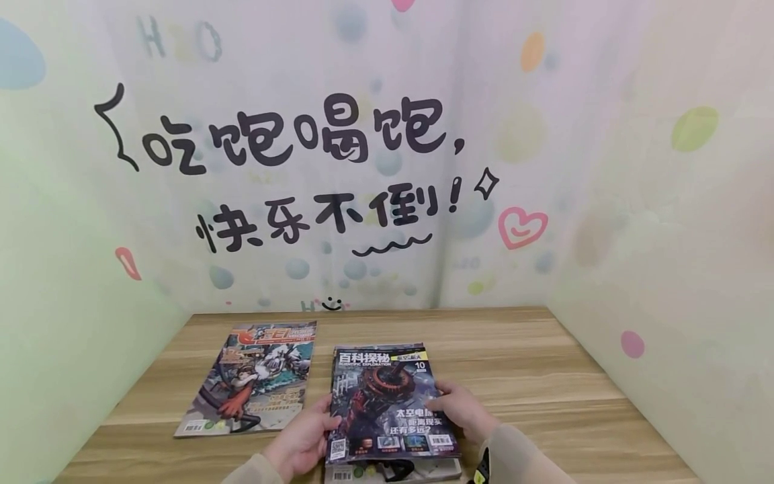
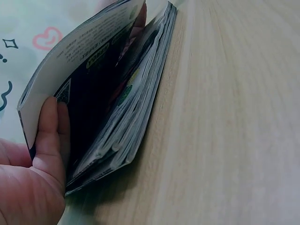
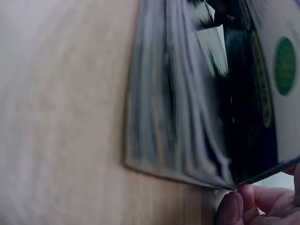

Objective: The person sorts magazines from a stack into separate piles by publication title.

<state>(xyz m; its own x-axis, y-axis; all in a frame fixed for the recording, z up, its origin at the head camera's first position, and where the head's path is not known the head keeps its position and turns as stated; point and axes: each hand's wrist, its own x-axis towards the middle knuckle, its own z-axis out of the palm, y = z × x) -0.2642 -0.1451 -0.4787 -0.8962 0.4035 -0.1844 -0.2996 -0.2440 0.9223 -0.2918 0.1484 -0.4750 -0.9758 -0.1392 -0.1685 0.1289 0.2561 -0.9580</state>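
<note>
Currently both hands are on a dark-blue glossy paper magazine (image 1: 369, 396) with white Chinese lettering and a red-orange ring on the cover. Left hand (image 1: 300, 437) clamped on its left edge: thumb on the cover, fingers under the back. Right hand (image 1: 468, 411) clamped on the right edge, some fingers hidden in head view. Magazine sits directly over a stack of thin glossy magazines (image 2: 140, 117); left wrist view shows it tilted, wedge gap underneath. Stack rests on the light-brown wood-grain table (image 1: 502, 349). Near its left, not touching: a multicoloured glossy magazine with an orange-red title (image 1: 260, 383), lying flat. Behind: pale wall sheet (image 1: 290, 60), bold black Chinese lettering.
</note>
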